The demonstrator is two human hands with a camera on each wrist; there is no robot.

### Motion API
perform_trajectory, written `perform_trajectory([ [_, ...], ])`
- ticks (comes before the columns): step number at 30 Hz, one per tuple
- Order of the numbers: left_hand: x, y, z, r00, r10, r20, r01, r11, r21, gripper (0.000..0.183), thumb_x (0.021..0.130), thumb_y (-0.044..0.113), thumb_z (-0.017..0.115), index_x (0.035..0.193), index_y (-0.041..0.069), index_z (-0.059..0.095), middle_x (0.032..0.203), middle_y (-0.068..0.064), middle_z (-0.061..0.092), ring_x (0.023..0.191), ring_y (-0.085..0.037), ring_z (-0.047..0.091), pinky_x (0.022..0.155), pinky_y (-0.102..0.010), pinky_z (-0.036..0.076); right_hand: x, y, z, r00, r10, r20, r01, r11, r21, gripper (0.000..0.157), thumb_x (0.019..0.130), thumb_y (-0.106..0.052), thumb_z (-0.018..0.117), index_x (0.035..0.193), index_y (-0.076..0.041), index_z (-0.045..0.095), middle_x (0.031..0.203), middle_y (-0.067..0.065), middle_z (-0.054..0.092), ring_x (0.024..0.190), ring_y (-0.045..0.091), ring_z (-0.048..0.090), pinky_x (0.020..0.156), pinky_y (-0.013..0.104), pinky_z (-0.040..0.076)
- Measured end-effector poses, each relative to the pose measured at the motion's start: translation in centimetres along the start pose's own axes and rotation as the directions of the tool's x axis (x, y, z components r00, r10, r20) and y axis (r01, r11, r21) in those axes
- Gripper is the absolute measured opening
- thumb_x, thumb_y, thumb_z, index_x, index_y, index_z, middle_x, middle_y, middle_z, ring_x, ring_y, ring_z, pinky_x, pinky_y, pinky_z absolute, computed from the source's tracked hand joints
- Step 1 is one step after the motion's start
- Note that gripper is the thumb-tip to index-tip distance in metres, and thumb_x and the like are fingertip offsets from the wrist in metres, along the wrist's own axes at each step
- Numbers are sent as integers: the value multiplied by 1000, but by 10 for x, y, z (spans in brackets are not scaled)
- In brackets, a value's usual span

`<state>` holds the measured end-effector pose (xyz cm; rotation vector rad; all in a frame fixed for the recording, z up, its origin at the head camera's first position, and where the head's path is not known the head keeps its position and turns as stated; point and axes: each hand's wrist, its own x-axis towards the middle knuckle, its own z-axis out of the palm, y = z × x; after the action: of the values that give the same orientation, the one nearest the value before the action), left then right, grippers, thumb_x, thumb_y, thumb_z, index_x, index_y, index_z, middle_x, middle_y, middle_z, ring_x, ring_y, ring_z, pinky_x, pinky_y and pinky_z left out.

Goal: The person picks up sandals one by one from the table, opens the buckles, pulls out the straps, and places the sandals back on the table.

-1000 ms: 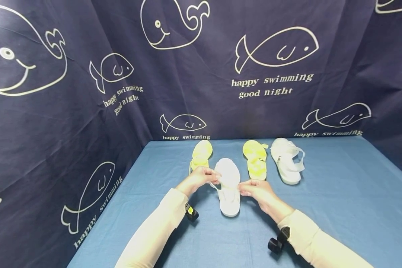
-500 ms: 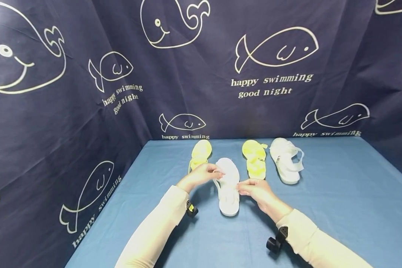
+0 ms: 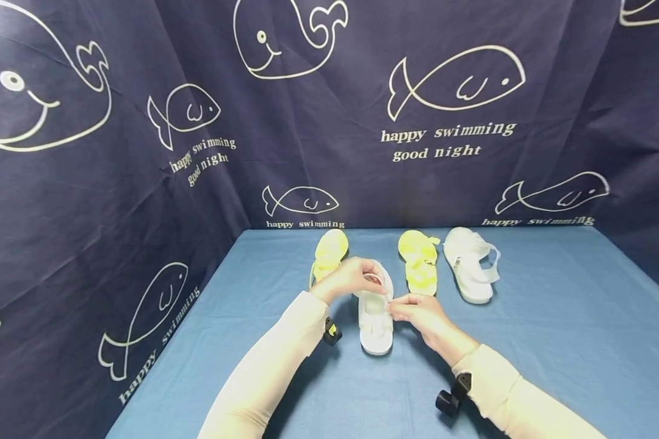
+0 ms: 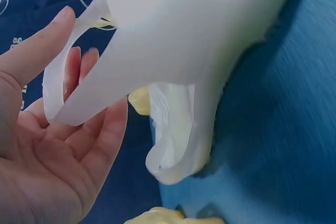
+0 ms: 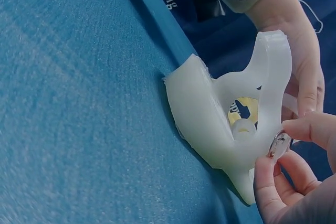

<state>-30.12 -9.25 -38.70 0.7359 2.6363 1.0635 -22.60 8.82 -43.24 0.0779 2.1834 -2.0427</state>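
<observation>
A white sandal [image 3: 376, 341] lies on the table in front of me, its toe end nearest to me. My left hand [image 3: 353, 277] reaches across it and holds its ankle strap [image 4: 86, 100], which loops between thumb and fingers in the left wrist view. On the other side, my right hand [image 3: 424, 314] pinches a small metal buckle [image 5: 280, 144] at the sandal's edge between thumb and forefinger. Both hands meet close over the strap. The left fingertips are partly hidden behind the strap in the wrist views.
Behind my left hand stands a yellow sandal [image 3: 331, 245], partly covered by it. Another yellow sandal [image 3: 419, 268] and a second white sandal [image 3: 472, 271] lie at the back right. Blue cloth [image 3: 571, 317] covers the table, and a dark printed curtain [image 3: 318, 140] hangs behind.
My left hand has moved right across the sandal, bringing the strap over toward the buckle. The right hand stays almost in place at the sandal's right edge.
</observation>
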Motion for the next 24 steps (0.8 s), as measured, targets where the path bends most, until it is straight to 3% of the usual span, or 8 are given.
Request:
perform_trajectory([
  [4, 2, -4, 3, 993, -89, 78, 97, 989, -113, 13, 77, 17, 81, 84, 10, 71, 70, 10, 62, 67, -3, 55, 62, -15, 44, 1, 3, 1, 1000, 7, 0, -7, 1000, -5, 8, 82, -6, 73, 86, 0, 72, 70, -6, 70, 69, 9, 64, 73, 25, 53],
  [8, 3, -10, 6, 984, -112, 136, 140, 966, -218, 14, 77, 9, 79, 89, 4, 73, 70, 8, 65, 64, -4, 58, 61, -17, 48, 1, 5, 1, 1000, 3, -5, -3, 1000, -2, 5, 81, -6, 73, 84, -1, 72, 69, -6, 69, 68, 9, 64, 72, 24, 53],
  [15, 6, -15, 10, 974, -61, 217, 121, 954, -275, 16, 79, 6, 77, 92, -1, 70, 68, 11, 64, 67, -4, 58, 63, -19, 48, 0, 2, 0, 1000, -8, -4, 8, 1000, 7, 7, 81, -5, 73, 86, 0, 72, 71, -6, 70, 68, 9, 64, 71, 23, 53],
  [24, 5, -15, 15, 981, -50, 187, 117, 925, -362, 15, 81, 4, 75, 92, -5, 70, 70, 9, 66, 68, -5, 62, 70, -19, 53, 1, 1, -1, 1000, -12, 0, 12, 1000, 19, 7, 82, -5, 72, 87, 0, 72, 70, -7, 69, 68, 8, 64, 70, 22, 53],
])
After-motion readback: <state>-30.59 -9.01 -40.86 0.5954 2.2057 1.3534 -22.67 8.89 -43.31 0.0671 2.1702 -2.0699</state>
